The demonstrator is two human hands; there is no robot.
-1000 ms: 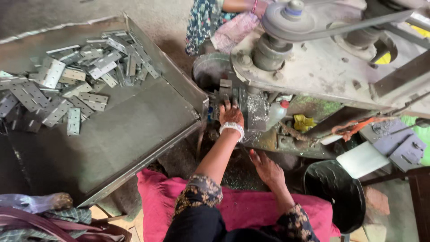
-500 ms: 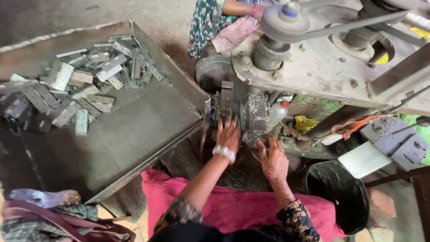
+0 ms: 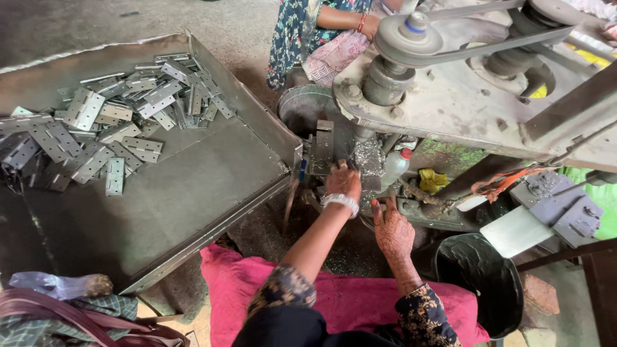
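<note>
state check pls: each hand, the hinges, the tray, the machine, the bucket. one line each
left hand: pressed on the metal fixture under the machine's spindle, grasp hidden
right hand: fingers spread, resting by the machine base, holds nothing
hinges: loose heap, lying flat and overlapping
tray: near half bare
belt pulley: belt on, running or not unclear
black bucket: upright, contents unclear

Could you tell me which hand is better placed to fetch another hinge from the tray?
Probably the left hand: it is at the machine's metal block, right beside the tray with the hinges. The right hand sits farther from the tray.
</note>
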